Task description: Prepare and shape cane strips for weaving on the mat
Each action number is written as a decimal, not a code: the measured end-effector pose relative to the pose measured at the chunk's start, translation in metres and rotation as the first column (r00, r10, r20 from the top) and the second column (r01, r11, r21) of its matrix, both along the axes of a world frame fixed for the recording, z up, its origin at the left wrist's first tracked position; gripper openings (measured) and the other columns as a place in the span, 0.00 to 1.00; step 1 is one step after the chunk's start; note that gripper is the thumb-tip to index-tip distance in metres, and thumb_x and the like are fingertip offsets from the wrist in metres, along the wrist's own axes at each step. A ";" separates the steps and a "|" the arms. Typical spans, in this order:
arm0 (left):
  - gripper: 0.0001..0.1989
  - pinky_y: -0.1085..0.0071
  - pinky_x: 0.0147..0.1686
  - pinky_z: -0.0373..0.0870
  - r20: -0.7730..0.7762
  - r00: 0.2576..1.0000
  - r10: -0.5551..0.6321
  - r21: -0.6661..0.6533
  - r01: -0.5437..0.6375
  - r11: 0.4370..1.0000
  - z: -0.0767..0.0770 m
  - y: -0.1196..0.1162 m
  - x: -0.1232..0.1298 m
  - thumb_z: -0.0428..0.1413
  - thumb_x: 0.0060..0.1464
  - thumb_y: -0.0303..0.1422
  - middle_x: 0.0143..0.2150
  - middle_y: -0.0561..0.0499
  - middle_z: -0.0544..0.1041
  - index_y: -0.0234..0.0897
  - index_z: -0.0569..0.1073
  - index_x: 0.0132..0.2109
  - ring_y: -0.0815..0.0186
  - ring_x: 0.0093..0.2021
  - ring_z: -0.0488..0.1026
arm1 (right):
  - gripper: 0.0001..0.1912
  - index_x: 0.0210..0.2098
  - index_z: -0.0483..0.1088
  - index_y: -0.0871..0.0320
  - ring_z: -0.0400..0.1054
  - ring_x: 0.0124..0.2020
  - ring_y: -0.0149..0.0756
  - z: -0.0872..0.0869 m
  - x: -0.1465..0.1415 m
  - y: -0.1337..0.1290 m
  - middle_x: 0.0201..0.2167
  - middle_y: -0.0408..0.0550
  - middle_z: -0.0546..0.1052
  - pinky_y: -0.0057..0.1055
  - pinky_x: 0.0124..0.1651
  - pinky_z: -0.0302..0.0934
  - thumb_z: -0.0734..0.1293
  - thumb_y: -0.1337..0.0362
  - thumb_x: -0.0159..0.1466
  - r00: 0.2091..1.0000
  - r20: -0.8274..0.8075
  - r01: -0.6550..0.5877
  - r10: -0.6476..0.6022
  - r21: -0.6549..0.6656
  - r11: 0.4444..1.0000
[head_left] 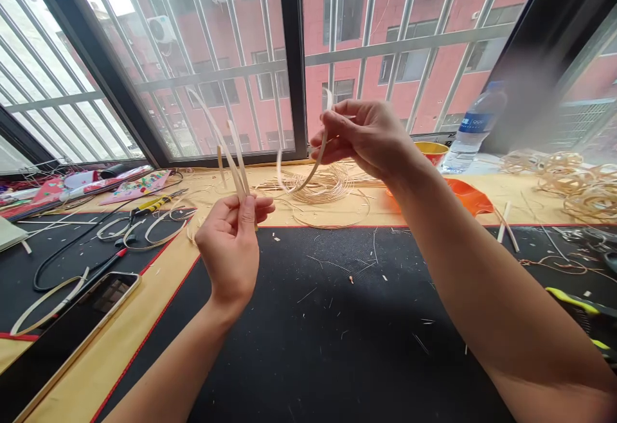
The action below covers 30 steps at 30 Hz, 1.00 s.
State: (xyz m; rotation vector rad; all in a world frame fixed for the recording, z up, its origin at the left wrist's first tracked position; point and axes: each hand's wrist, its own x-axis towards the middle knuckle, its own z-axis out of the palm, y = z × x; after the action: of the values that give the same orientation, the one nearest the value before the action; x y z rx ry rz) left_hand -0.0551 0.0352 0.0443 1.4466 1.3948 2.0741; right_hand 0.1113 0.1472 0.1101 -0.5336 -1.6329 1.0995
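Note:
My left hand (pixel 231 236) is closed, thumb against fingers, on several pale flat strips (pixel 236 162) that look like bamboo or rattan. Their upper ends fan out above the fist, the longest curving to the left. Higher up and to the right, my right hand (pixel 359 130) pinches a single curved pale strip (pixel 315 169). One end of it pokes up over the fingertips while the rest bows down and to the left in a hook. The two hands are apart, both raised over the black work mat (pixel 337 346).
Coiled thin strips (pixel 321 185) lie behind the hands, with more coils (pixel 588 179) at right. A water bottle (pixel 472 130), an orange tray (pixel 470 195) and yellow-green-handled pliers (pixel 578 304) are to the right. A phone (pixel 72 339) and a yellow-handled tool (pixel 154 204) lie left. Barred windows stand behind.

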 end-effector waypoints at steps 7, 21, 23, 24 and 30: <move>0.08 0.71 0.29 0.77 -0.023 0.991 -0.130 -0.092 0.128 0.988 0.000 -0.004 0.001 0.56 0.56 0.35 0.31 0.49 0.80 0.33 0.73 0.36 0.66 0.26 0.78 | 0.10 0.26 0.69 0.63 0.73 0.23 0.27 -0.016 -0.015 0.002 0.24 0.46 0.75 0.21 0.26 0.70 0.69 0.63 0.61 0.938 0.056 -0.318 0.342 -0.253 0.914; 0.10 0.75 0.24 0.71 -0.175 0.968 -0.180 -0.236 0.137 0.962 -0.004 -0.002 0.005 0.54 0.57 0.36 0.23 0.54 0.73 0.34 0.71 0.31 0.71 0.21 0.73 | 0.11 0.29 0.70 0.64 0.75 0.28 0.31 -0.026 -0.027 0.003 0.27 0.47 0.78 0.26 0.34 0.73 0.75 0.67 0.51 0.901 -0.019 -0.420 0.433 -0.287 0.861; 0.10 0.75 0.26 0.72 -0.198 0.964 -0.179 -0.236 0.131 0.963 -0.005 -0.003 0.005 0.53 0.58 0.35 0.23 0.54 0.73 0.35 0.71 0.30 0.70 0.22 0.73 | 0.10 0.29 0.71 0.65 0.75 0.30 0.31 -0.026 -0.027 0.003 0.28 0.48 0.78 0.27 0.36 0.73 0.75 0.68 0.51 0.902 -0.007 -0.413 0.431 -0.302 0.859; 0.10 0.74 0.27 0.72 -0.208 0.961 -0.179 -0.233 0.129 0.964 -0.005 -0.003 0.005 0.53 0.58 0.35 0.23 0.54 0.73 0.35 0.71 0.30 0.70 0.22 0.73 | 0.09 0.29 0.72 0.65 0.75 0.30 0.31 -0.026 -0.027 0.004 0.28 0.48 0.77 0.27 0.37 0.73 0.75 0.69 0.51 0.902 -0.002 -0.409 0.431 -0.322 0.854; 0.08 0.73 0.29 0.71 -0.297 0.948 -0.114 -0.145 0.073 0.987 -0.008 -0.005 0.005 0.52 0.58 0.31 0.23 0.55 0.72 0.37 0.71 0.31 0.70 0.23 0.72 | 0.04 0.26 0.74 0.63 0.73 0.28 0.26 -0.029 -0.031 0.009 0.28 0.47 0.77 0.22 0.42 0.72 0.69 0.75 0.56 0.894 -0.005 -0.364 0.448 -0.591 0.720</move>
State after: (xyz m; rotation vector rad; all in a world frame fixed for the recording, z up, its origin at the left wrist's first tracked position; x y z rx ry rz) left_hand -0.0498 0.0306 0.0360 1.7948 1.5061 1.7185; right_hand 0.0799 0.1563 0.0815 -0.6658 -1.5556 1.9708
